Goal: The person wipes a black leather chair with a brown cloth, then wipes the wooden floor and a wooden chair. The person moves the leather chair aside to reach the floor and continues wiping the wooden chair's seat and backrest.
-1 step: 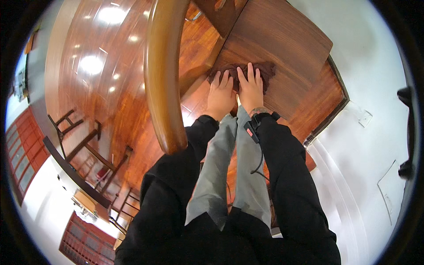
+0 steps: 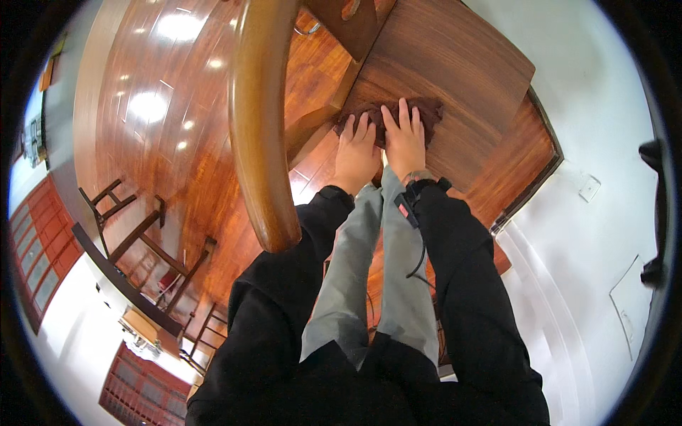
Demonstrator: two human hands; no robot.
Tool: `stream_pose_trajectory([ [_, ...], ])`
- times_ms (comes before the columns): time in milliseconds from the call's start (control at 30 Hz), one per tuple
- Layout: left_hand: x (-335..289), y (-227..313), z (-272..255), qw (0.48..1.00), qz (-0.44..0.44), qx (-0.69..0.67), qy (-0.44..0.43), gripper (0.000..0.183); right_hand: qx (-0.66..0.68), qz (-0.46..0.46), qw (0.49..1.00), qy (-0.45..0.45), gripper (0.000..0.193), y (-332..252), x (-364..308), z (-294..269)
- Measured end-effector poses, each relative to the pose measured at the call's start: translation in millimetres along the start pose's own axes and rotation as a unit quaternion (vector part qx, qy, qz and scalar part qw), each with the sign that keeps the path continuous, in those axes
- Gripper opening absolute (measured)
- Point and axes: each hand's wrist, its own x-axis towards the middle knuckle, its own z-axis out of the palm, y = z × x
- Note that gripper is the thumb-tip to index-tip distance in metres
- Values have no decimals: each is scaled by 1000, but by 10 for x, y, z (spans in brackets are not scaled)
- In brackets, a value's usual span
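Observation:
A crumpled dark brown cloth lies on a flat brown wooden seat. My left hand rests on the cloth's near left edge, fingers stretched forward and slightly apart. Beside it, my right hand presses flat on the middle of the cloth with its fingers spread. The two hands nearly touch at the thumbs. Neither hand has its fingers wrapped round the cloth. A small black device with a cable is strapped at my right wrist.
A thick curved wooden rail rises close by on the left, near my left forearm. A white wall stands on the right. Far left, dark chair or stool frames stand on the glossy wooden floor.

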Motion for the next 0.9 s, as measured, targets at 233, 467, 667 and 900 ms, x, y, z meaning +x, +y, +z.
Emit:
stream_pose_trajectory([
  [233, 122, 126, -72, 999, -7, -27, -31, 46, 36, -8, 999, 37, 52, 304, 327, -181],
  [467, -270, 148, -732, 979, -97, -156, -84, 26, 158, 43, 982, 90, 42, 703, 398, -390],
  [667, -325, -107, -1463, 967, -234, -100, -4, 19, 288, 69, 954, 47, 36, 289, 219, -246],
  [900, 86, -102, -2080, 881, -301, -356, 80, 20, 482, 165, 857, -82, 35, -583, 323, 10],
])
